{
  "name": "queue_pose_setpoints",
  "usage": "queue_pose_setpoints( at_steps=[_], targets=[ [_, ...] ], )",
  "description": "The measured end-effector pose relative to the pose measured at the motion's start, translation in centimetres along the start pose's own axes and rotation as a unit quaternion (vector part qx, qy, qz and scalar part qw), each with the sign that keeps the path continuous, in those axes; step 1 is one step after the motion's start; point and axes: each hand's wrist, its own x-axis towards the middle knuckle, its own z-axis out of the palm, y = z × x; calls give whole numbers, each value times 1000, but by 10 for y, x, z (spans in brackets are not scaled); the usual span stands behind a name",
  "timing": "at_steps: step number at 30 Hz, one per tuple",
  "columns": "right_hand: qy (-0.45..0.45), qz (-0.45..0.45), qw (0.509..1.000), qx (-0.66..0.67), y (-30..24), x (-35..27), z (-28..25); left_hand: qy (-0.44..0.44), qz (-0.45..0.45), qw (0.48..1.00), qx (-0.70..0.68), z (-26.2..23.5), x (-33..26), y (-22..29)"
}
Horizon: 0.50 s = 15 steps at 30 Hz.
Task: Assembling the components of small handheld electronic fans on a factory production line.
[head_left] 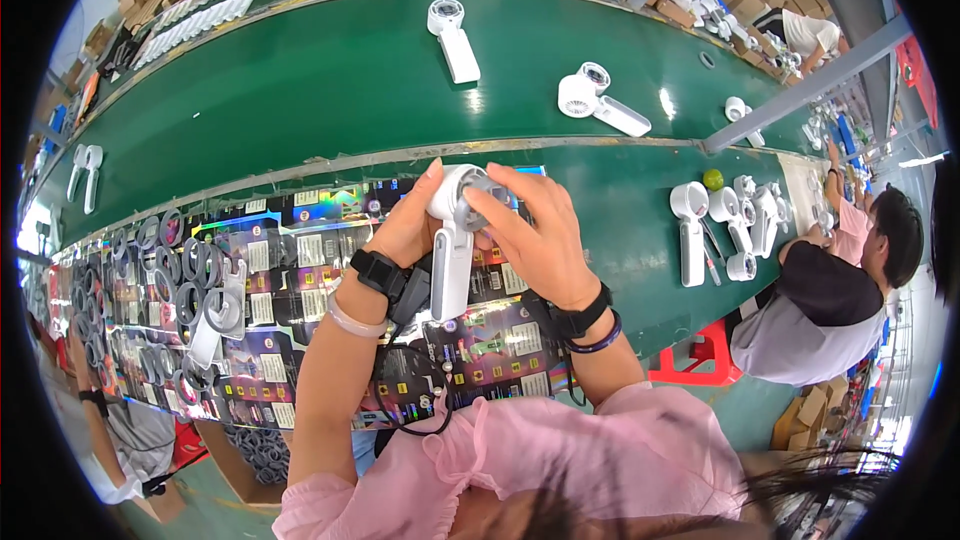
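A white handheld fan (452, 275) is in front of me, its round head up and its handle hanging toward my body. My left hand (408, 225) is closed around the left side of the fan's head. At the head's right side, my right hand (542, 240) grips a grey ring-shaped part (487, 212) and presses it against the fan, thumb and fingers bent over it. Part of the ring is hidden behind those fingers. Below both hands lie printed, shiny flat box sheets (345, 202).
Loose grey rings (188, 302) and another white fan part (208, 335) lie at left. Fans (690, 230) stand by a green ball-like thing (713, 179) at right. More fans (455, 45) sit on the green belt (330, 70). Co-workers sit on both sides; a red stool (700, 360) is at right.
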Motion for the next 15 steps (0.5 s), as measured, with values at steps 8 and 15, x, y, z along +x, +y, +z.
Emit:
queue_pose_setpoints(
  at_steps=[8, 15],
  targets=[
    [15, -47, 998, 31, -10, 0, -3, 57, 2, 998, 0, -4, -3, -5],
    [20, -39, 999, 31, -8, 0, -3, 41, 22, 999, -15, -4, -2, -5]
  ],
)
